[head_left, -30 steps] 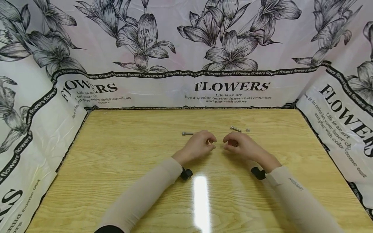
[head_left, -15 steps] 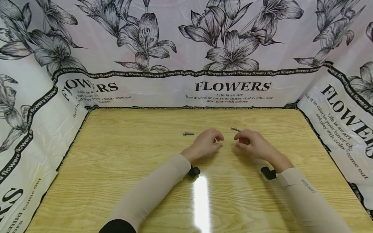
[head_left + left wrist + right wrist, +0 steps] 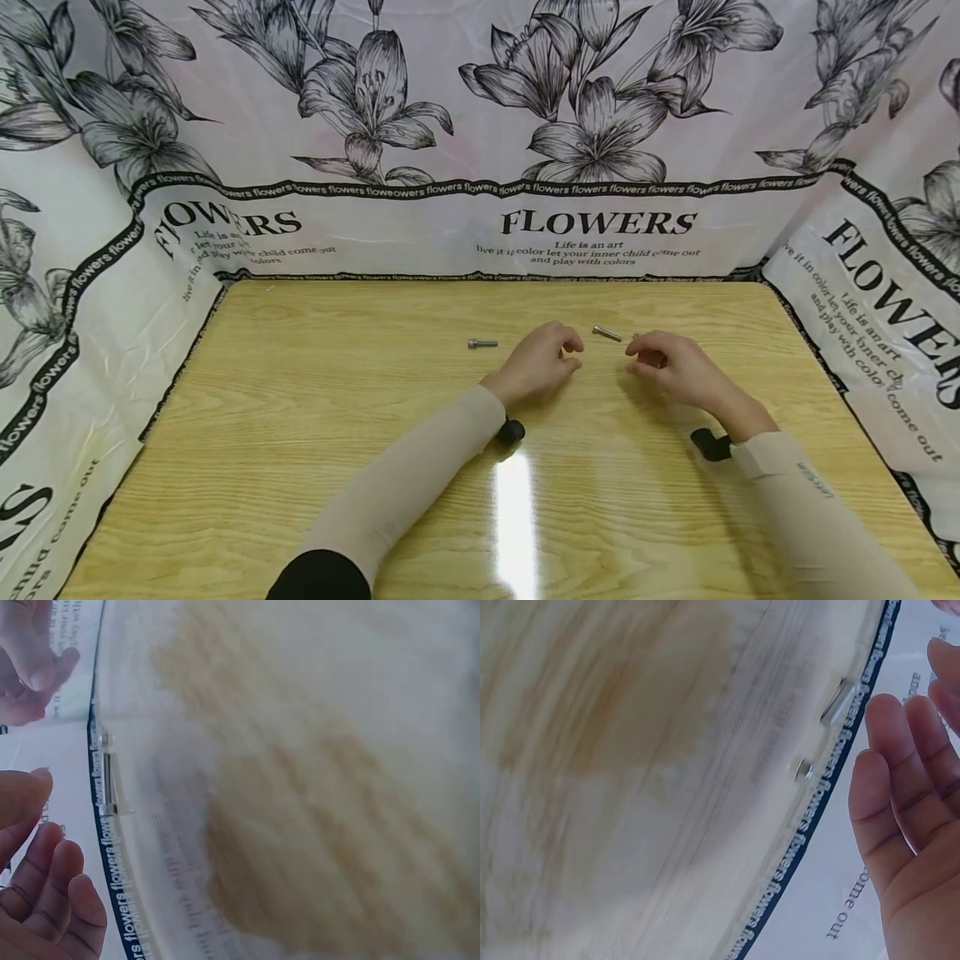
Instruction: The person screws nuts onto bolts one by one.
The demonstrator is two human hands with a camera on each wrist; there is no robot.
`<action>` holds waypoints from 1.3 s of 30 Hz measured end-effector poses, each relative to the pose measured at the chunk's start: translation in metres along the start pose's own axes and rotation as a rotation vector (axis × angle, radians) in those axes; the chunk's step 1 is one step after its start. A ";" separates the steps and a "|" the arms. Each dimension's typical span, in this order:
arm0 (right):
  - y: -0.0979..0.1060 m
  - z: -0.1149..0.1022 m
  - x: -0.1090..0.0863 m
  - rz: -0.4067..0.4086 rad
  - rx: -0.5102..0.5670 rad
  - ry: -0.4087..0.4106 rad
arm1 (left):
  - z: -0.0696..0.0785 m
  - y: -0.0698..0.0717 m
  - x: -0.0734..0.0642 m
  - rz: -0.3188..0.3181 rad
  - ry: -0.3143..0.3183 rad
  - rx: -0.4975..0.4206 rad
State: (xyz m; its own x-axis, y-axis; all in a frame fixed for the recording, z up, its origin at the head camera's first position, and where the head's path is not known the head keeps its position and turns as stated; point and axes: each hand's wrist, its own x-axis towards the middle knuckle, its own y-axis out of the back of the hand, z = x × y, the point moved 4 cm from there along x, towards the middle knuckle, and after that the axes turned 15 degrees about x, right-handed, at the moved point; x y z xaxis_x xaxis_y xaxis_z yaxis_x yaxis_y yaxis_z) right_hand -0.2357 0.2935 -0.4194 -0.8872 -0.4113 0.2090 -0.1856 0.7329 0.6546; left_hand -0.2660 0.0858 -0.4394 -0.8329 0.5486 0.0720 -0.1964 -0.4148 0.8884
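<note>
A socket-head bolt [image 3: 482, 343] lies on the table to the left of my left hand [image 3: 536, 360]. That hand hovers with loosely bent fingers and holds nothing. A second, longer-looking bolt [image 3: 607, 333] lies slanted between and beyond the two hands. My right hand [image 3: 678, 371] is just right of it, its fingers loosely bent and nothing in them. Those fingertips nearly cover a small nut in the head view. From the right wrist, the nut [image 3: 803, 770] and the slanted bolt [image 3: 838, 701] show clear of the hand; the left wrist view has this bolt [image 3: 109, 780] too.
The glossy wooden table [image 3: 300, 417] carries a bright strip of reflected light. White cloth [image 3: 405, 233] with black flowers and lettering stands round its back and sides. Dark cameras [image 3: 512, 432] sit on both wrists.
Both hands have moved to the right, still holding nothing. The right hand first passed in front of the nut and the slanted bolt's end; that bolt is in full view again. The bolts have not moved.
</note>
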 end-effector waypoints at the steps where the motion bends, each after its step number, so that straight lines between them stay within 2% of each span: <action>1: 0.002 0.001 -0.001 0.005 0.002 -0.005 | 0.000 0.000 0.001 -0.003 0.004 -0.002; 10: 0.015 0.014 0.002 0.015 -0.011 -0.081 | 0.002 -0.001 0.012 -0.001 0.011 0.009; 18: 0.022 0.027 0.008 0.019 -0.024 -0.131 | -0.001 -0.002 0.026 0.021 0.038 0.022; 24: 0.027 0.038 0.012 0.018 -0.016 -0.191 | -0.003 -0.002 0.035 0.010 0.040 0.037; 30: 0.025 0.047 0.017 -0.008 -0.007 -0.220 | -0.004 -0.004 0.043 -0.015 0.049 0.058; 39: 0.026 0.054 0.022 -0.017 0.008 -0.231 | 0.003 -0.016 0.053 -0.026 0.038 0.063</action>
State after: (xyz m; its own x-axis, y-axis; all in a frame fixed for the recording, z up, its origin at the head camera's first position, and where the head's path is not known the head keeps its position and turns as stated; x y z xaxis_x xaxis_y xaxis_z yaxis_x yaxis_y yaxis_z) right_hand -0.2828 0.3331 -0.4370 -0.9569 -0.2894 0.0253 -0.2040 0.7315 0.6505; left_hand -0.3055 0.1234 -0.4486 -0.8473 0.5302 0.0326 -0.1861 -0.3539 0.9166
